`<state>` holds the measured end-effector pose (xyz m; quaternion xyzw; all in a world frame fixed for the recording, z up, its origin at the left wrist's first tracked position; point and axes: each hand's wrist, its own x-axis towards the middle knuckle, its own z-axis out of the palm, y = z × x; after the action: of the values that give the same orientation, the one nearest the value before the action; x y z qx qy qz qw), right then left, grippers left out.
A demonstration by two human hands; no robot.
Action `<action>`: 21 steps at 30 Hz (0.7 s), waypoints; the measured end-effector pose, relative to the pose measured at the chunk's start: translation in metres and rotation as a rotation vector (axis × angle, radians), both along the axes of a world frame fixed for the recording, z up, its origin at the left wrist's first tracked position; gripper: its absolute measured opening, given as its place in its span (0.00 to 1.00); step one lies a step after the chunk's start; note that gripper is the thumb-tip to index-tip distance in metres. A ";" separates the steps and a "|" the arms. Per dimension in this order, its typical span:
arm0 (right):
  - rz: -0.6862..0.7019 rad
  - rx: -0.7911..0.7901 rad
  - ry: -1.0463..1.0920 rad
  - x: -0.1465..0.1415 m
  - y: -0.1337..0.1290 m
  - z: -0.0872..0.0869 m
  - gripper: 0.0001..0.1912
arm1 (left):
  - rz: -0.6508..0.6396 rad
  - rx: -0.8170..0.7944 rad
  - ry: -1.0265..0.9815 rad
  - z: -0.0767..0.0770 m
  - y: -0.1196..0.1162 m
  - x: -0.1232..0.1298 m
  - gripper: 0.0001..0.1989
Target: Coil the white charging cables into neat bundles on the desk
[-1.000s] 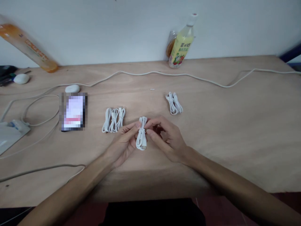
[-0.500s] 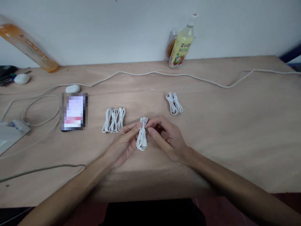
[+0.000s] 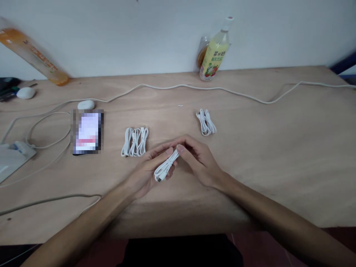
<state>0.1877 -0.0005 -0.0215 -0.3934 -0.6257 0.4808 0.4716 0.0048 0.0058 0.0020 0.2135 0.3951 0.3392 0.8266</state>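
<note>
A bundled white USB cable [image 3: 166, 165] lies slantwise between my two hands, above the front part of the wooden table. My left hand [image 3: 147, 168] is closed on its left side, thumb on top. At the upper right end of the bundle, my right hand [image 3: 198, 161] pinches it between thumb and fingers. A metal plug shows at the lower left end of the bundle. Three similar cable bundles [image 3: 135, 142] lie in a row just beyond my left hand. More bundled white cable [image 3: 206, 122] rests farther back, beyond my right hand.
A phone [image 3: 88, 132] with a blurred screen and a white case [image 3: 86, 105] lie on the left. A long white cord [image 3: 180, 86] crosses the table's back. A yellow drink bottle [image 3: 214, 53] and an orange-tinted bottle [image 3: 36, 57] lean near the wall.
The held cable bundle has turned from nearly upright in view to a slant, its plug end swinging left. My right hand has closed on its upper end.
</note>
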 end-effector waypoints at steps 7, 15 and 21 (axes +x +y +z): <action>-0.031 -0.118 0.103 -0.001 0.004 0.001 0.17 | -0.005 0.131 0.020 0.000 -0.001 0.001 0.17; -0.254 -0.056 -0.017 0.000 0.009 0.001 0.18 | 0.117 0.489 0.304 -0.007 -0.003 0.001 0.12; -0.324 -0.088 -0.016 -0.001 0.008 0.000 0.20 | 0.139 0.552 0.392 -0.002 -0.004 0.002 0.10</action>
<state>0.1863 0.0073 -0.0219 -0.5132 -0.5361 0.4221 0.5206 0.0069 0.0016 0.0004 0.4630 0.4534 0.4412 0.6208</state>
